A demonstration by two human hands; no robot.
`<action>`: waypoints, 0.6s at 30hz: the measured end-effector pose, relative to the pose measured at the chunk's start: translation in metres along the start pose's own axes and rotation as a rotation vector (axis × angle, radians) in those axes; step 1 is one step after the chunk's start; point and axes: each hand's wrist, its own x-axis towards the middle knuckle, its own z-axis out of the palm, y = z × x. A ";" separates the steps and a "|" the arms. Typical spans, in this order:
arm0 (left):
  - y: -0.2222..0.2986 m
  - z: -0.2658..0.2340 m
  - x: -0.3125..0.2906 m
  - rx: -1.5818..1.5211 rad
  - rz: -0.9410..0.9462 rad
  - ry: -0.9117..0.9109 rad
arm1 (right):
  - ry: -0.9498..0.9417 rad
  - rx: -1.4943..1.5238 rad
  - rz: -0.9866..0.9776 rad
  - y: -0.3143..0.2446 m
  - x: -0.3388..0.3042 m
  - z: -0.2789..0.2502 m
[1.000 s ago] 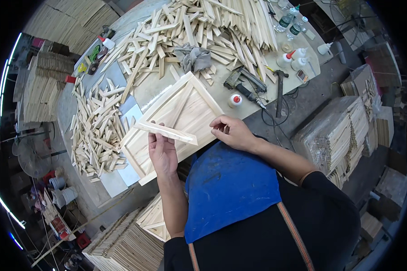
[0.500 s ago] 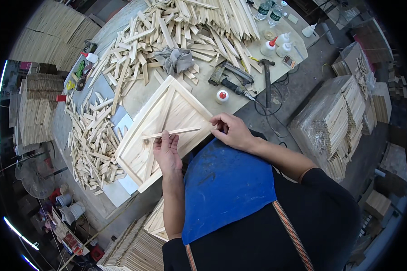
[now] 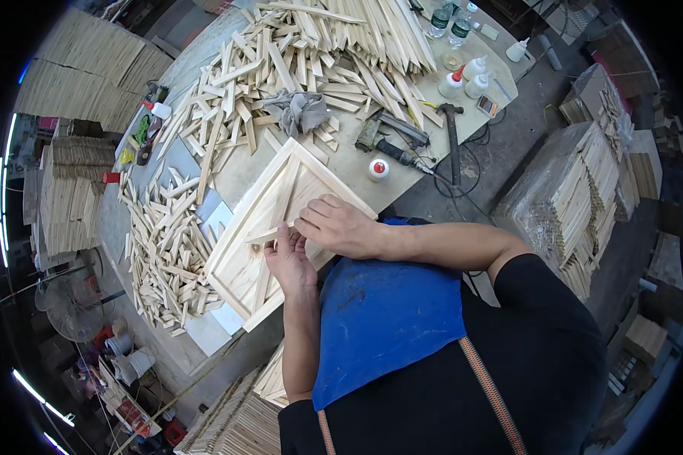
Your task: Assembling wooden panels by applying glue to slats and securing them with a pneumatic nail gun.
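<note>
Overlapping the wooden strip (image 3: 261,236), the right grip (image 3: 340,229) hides 1 end.

– Where's the right hand (image 3: 338,227) now?
– Away from the wooden panel's (image 3: 319,184) edge, close beside the left hand (image 3: 292,267).
– And the wooden strip (image 3: 262,236)?
– Its end right of the left hand now hides behind the right.

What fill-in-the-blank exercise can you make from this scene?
1. Beside the right hand, the ____ hand holds a thin, pale wooden strip.
2. The person's scuffed, bib-shaped apron is coloured ____.
3. The small, round white bottle nearest the hands has a ____ top.

Missing words: left; blue; red.
</note>
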 end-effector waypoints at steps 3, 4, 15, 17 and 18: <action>0.007 -0.005 -0.002 -0.037 -0.059 0.018 | 0.033 0.036 -0.045 0.005 0.008 0.007; 0.009 -0.008 -0.004 -0.073 -0.102 0.019 | 0.047 0.056 -0.066 0.007 0.011 0.009; 0.026 -0.020 -0.057 0.619 0.329 -0.221 | -0.332 1.394 0.948 0.074 -0.016 -0.025; 0.025 -0.019 -0.052 0.685 0.319 -0.254 | -0.320 1.644 1.113 0.089 -0.039 -0.030; 0.023 -0.019 -0.050 0.680 0.314 -0.274 | -0.203 1.714 1.190 0.098 -0.054 -0.031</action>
